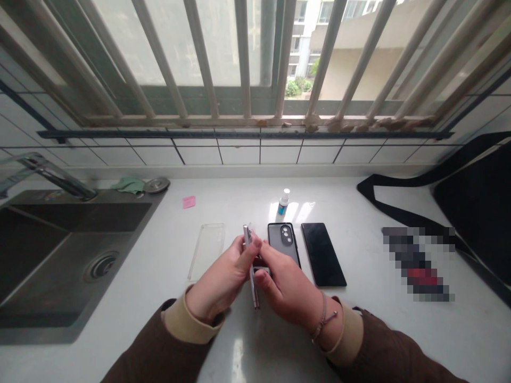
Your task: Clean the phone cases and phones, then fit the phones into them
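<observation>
In the middle of the view a slim smartphone stands on its long edge above the counter, its thin silver side turned up to me. My left hand grips it from the left, thumb over the upper part of the edge. From the other side my right hand closes on it, fingertips near my left thumb; a small pale patch shows between right thumb and fingers, too hidden to name. Left of the hands lies a clear phone case. Just behind my right hand is a black phone case with camera cutouts.
A black smartphone lies right of the black case. Behind stands a small white spray bottle. A pink note is at back left, near the sink with its faucet. A black bag with straps and a blurred item lie right.
</observation>
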The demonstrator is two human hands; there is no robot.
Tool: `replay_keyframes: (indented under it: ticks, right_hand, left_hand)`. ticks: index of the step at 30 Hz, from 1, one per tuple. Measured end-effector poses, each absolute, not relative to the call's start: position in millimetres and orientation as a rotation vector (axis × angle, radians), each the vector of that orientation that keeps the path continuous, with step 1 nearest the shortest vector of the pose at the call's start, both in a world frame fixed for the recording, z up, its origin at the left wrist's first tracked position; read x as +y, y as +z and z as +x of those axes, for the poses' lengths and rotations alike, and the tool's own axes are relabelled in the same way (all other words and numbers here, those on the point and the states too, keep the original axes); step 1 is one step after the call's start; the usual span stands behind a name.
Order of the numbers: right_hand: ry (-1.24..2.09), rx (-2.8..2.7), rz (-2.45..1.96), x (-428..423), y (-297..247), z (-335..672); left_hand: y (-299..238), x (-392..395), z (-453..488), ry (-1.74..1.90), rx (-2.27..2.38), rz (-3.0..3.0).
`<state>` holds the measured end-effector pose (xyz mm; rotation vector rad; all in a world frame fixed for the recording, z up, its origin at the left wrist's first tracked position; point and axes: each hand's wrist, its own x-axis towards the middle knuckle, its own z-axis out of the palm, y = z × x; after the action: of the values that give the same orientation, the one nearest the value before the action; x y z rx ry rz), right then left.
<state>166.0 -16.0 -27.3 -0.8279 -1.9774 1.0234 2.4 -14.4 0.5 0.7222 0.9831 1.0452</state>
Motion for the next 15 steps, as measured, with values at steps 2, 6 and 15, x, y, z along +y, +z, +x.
replay_keyframes:
  ticks: [2,6,15]
  right_hand:
    - [0.995,-1.938,-0.817,-15,-29,167]
    - [0.833,-1.925,-0.715,-13,-28,172]
    - [0.833,-1.757,-0.842,-11,-20,176]
  left_hand:
    - [3,-14,0,0.96,0.921,0.729]
    - [3,-17,-6,0.738,0.749,0.81]
    - [6,-13,-9,0.577,0.802,0.821]
